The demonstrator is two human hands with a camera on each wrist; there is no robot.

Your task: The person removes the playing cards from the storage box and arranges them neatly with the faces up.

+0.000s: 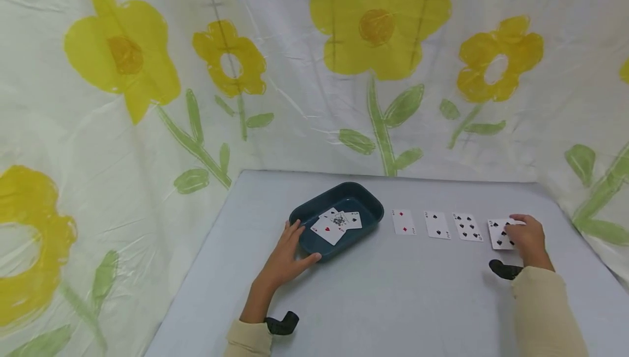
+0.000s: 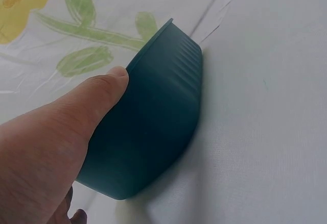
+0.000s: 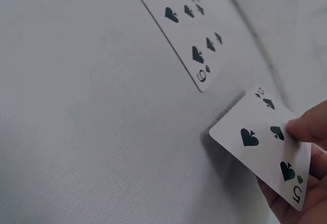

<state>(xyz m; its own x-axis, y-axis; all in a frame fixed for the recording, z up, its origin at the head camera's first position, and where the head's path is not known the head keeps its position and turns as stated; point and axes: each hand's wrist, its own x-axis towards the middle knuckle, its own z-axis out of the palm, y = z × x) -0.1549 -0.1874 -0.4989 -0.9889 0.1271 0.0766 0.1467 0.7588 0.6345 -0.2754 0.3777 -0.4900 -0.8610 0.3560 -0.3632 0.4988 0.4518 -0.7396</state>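
Note:
My right hand (image 1: 528, 238) pinches a five of spades (image 3: 253, 137) between thumb and fingers at the right end of a row of playing cards. In the right wrist view the card is tilted, one edge raised over the white table. Next to it lies a six of spades (image 1: 467, 227), face up. My left hand (image 1: 286, 254) holds the near left end of a dark teal tray (image 1: 363, 196), fingers along the left rim. The thumb (image 2: 104, 94) lies at the rim in the left wrist view; the other fingers are mostly hidden there. Several cards (image 1: 328, 230) overlap inside the tray.
Further left in the row lie another spade card (image 1: 437, 225) and a red diamond card (image 1: 403, 222), spaced apart. The white table (image 1: 393, 302) ends at the back against a hanging sheet (image 1: 285, 128) with yellow flowers. Dark wrist mounts (image 1: 282, 324) stick out beside both wrists.

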